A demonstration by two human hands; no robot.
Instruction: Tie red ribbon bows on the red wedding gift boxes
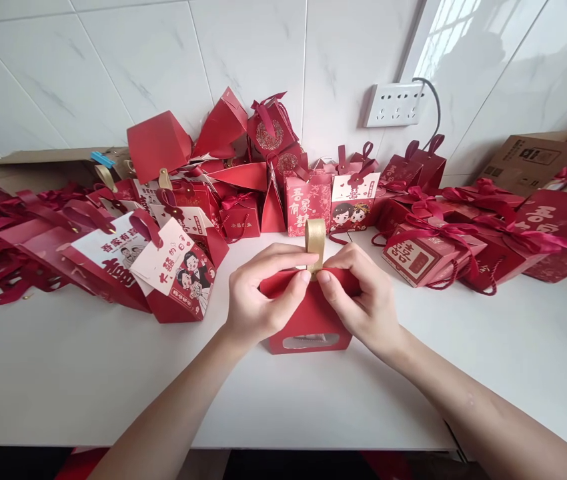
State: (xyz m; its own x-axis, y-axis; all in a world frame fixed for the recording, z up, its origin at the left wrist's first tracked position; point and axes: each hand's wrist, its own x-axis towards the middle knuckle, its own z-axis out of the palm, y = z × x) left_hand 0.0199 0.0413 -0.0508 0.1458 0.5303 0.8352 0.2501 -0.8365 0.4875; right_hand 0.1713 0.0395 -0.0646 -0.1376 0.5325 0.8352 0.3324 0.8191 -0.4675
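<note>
In the middle of the white table, a red gift box stands upright with an oval window low on the side facing me. A gold ribbon loop rises from its top edge. My left hand pinches the base of the ribbon from the left, thumb in front and fingers behind the box top. From the other side, my right hand grips the top edge right beside the ribbon, its thumb on the front. The fingertips of both hands almost meet there. My fingers hide the box's upper corners.
Red gift boxes with printed couples stand at the left, beside a heap of ribboned boxes. More boxes line the tiled wall. Ribbon-tied boxes and a cardboard carton are at the right. A socket strip is on the wall.
</note>
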